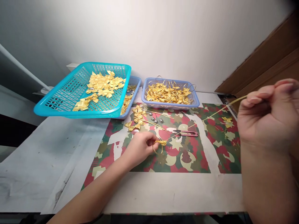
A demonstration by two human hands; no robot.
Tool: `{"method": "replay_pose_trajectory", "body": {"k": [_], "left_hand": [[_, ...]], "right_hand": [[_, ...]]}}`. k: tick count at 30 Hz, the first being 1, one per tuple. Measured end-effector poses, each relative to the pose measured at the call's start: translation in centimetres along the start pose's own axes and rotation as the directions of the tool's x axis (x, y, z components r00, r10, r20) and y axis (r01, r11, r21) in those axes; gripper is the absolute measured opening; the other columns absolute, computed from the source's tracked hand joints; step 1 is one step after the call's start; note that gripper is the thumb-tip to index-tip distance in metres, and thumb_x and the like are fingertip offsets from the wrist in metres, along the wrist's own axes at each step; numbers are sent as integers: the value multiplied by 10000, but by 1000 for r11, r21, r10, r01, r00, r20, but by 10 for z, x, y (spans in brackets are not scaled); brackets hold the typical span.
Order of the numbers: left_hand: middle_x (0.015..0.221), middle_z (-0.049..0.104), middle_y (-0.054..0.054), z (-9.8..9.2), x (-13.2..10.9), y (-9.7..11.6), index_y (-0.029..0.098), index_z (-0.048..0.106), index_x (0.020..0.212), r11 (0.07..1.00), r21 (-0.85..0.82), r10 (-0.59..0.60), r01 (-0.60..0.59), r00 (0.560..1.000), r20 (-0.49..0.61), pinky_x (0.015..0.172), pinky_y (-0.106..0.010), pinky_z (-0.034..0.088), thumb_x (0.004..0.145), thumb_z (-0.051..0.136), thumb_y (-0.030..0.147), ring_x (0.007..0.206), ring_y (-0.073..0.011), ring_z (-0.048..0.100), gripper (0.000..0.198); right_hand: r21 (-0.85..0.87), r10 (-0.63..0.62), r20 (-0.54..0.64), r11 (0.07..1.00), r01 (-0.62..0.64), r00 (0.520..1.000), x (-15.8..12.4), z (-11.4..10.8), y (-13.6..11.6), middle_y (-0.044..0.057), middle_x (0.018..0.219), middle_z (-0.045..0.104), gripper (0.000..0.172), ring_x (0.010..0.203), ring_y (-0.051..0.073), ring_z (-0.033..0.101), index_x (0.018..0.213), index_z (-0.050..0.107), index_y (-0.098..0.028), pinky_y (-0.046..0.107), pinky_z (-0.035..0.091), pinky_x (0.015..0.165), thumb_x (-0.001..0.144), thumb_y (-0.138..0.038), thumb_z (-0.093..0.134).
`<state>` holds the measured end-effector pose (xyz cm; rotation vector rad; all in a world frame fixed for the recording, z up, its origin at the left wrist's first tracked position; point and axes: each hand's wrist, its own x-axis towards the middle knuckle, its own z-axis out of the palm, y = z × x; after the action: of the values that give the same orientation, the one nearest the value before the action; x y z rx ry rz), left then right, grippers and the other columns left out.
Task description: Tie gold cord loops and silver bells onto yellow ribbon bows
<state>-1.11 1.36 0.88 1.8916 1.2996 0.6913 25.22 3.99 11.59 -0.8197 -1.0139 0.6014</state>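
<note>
My left hand pinches a small gold bow with a looped gold cord hanging from it. A silver bell shows just behind these fingers. From the bow a thin yellow ribbon stretches up and right across the table. Its far end is in my right hand, whose fingers are closed on it, raised at the right side. Under the ribbon lies a pair of pink-handled thread snips. Several silver bells, yellow bows and gold cords lie beyond my left hand.
A turquoise basket of yellow bows rests partly over a blue basket at the left. Another blue basket holds finished-looking looped bows. Torn patterned paper covers the table. A loose bow lies at right, near cardboard.
</note>
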Motion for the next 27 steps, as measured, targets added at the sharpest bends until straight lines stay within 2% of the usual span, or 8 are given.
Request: {"method": "replay_pose_trajectory", "body": {"k": [6,11,14,17,19,21,24,27], "left_hand": [[1077,661,-79,-22,4,-13,239,683,1088,941,168,260,-292,947,189,895,-386,476,829,556,125,1037,-238,575,310],[1404,505,-77,-44,2,13,275,499,1335,975,-67,221,-212,957,189,1085,-426,372,812,565,122,1310,-260,436,549],[1387,529,-75,-28,4,38,269,505,1330,913,-376,294,-156,892,343,1093,-418,362,792,692,279,1306,-272,443,569],[882,665,-65,-8,11,48,197,654,984,648,-757,299,84,886,355,817,-329,516,917,524,404,953,-216,631,254],[497,416,47,-4,16,45,179,528,625,245,-964,212,104,964,158,619,-233,485,941,490,400,546,-110,540,387],[484,343,68,-7,21,40,173,443,589,-46,-997,42,68,997,66,565,-206,460,987,414,312,454,-71,445,422],[536,481,46,-16,25,32,169,452,620,-193,-981,-166,-33,986,-1,599,-199,499,1026,283,252,512,-68,540,447],[785,702,-7,-19,29,24,165,480,622,-147,-985,-314,-93,948,-42,737,-216,551,1026,290,245,781,-98,692,454]], "right_hand": [[57,-3,286,998,-14,958,-5,25,-11,-79,578,549,169,463,36,487,718,624,-238,248,354,449,755,-320,767],[13,102,457,992,-122,884,-19,44,-7,-85,593,574,225,498,56,544,811,554,-249,231,399,464,804,-419,702],[1,137,483,988,-157,865,-26,57,4,-74,672,608,209,575,71,604,848,561,-257,232,487,543,839,-441,660],[43,149,471,980,-192,870,-29,62,25,-55,732,636,203,634,88,638,870,555,-251,233,532,590,854,-430,649],[56,179,466,972,-230,867,-34,59,41,-48,717,640,209,628,94,637,873,548,-240,238,550,602,852,-415,660],[-6,263,486,955,-298,833,-42,51,57,-42,679,640,232,594,101,626,849,546,-221,246,556,583,838,-410,679],[-192,431,563,898,-396,705,-56,37,71,-18,661,647,259,581,110,631,813,555,-193,253,556,575,838,-422,671],[-376,587,636,802,-464,501,-61,31,74,2,668,659,256,601,115,639,808,559,-179,237,545,561,846,-411,659]]}}
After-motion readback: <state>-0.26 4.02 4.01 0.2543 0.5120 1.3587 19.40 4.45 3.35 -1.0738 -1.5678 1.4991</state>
